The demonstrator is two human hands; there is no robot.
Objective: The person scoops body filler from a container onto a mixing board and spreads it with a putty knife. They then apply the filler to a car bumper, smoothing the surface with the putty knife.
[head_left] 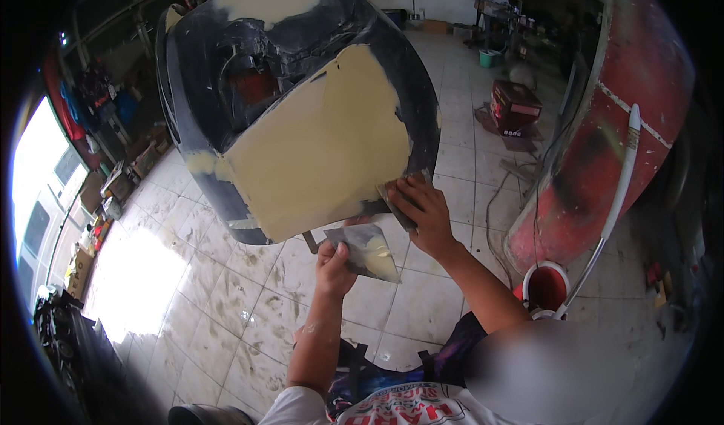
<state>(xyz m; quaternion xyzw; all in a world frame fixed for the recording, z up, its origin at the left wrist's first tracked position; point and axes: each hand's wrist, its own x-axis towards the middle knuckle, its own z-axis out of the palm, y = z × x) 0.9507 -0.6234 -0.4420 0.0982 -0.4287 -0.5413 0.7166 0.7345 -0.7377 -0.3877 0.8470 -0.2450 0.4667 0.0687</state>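
Observation:
A dark car bumper (422,93) stands in front of me, with a broad layer of cream-yellow filler (317,146) across its face and another patch of it on top. My right hand (424,212) is closed around a dark, flat filler spreader (397,206), its edge at the bumper's lower right corner beside the filler. Just below the bumper's lower edge, my left hand (335,266) grips a thin grey mixing plate (368,253) between thumb and fingers. Some yellow filler lies on that plate toward its right side.
To the right leans a large red body panel (596,168) with a white hose (622,184) across it. A red bucket (545,288) sits near my right elbow. Farther back are a dark red box (515,108) and a green tub (489,58) on the tiled floor (219,304).

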